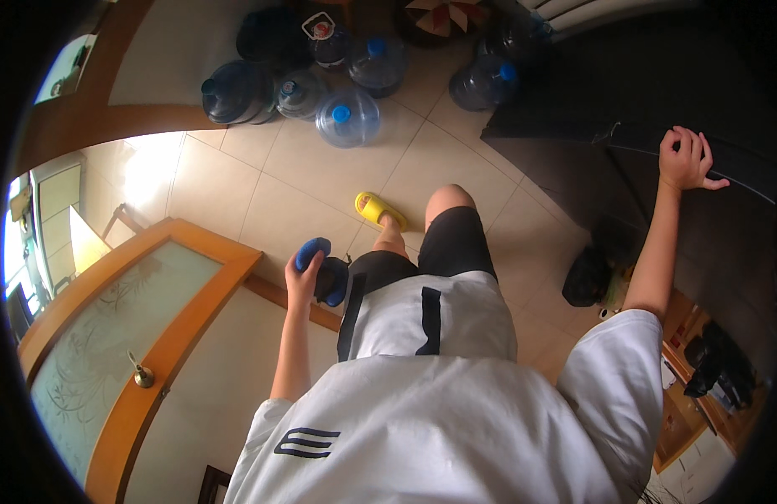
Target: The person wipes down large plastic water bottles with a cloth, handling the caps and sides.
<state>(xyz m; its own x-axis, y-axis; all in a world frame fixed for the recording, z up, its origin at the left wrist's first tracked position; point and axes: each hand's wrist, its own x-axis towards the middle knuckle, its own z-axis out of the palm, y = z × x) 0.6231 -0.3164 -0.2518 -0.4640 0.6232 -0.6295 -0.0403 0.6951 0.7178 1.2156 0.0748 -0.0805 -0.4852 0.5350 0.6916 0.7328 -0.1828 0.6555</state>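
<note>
My left hand is closed around a dark item with rounded blue pads, held beside my left hip; its exact kind is unclear. My right hand is raised at the far right, by the edge of a large black cabinet or appliance. Its fingers are partly curled and spread, with nothing seen in them. Whether they touch the edge cannot be told.
Several large plastic water bottles stand on the tiled floor ahead. A wood-framed frosted glass door is at the left. A black plastic bag and a wooden shelf unit are at the right. A yellow slipper is on my foot.
</note>
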